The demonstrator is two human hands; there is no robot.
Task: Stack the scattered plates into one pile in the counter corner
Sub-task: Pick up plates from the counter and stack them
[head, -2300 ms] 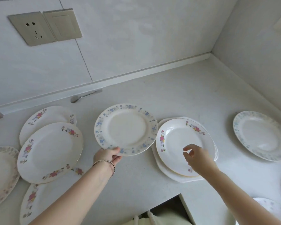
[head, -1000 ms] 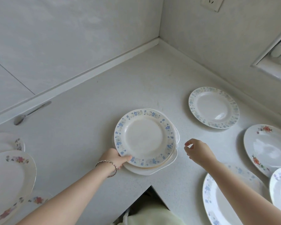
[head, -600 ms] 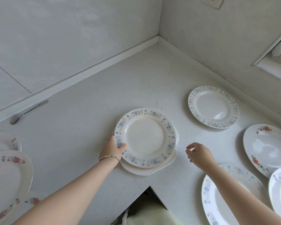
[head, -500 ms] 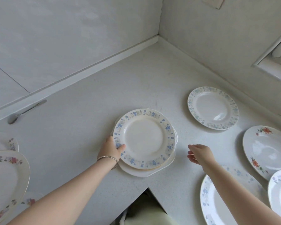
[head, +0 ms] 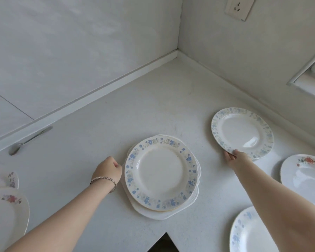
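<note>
A pile of plates (head: 161,174) lies mid-counter, topped by a plate with a blue flower rim; a plain white plate sticks out underneath. My left hand (head: 108,168), wearing a bracelet, sits loosely curled by the pile's left edge and holds nothing. To the right lies a pale blue-rimmed plate (head: 242,132) near the side wall. My right hand (head: 233,157) pinches its near rim, thumb on top. The counter corner (head: 177,57) lies behind both.
A spoon (head: 29,140) lies by the back wall at left. Red-flowered plates (head: 7,211) sit at the left edge, another red-flowered plate (head: 305,175) at the right, a blue-flowered plate (head: 251,233) at the bottom right. The counter's inner cut-out (head: 164,240) is below the pile.
My left hand set the blue-rimmed plate on the pile and has let go of its rim. My right hand reached right and took hold of the pale blue-rimmed plate.
</note>
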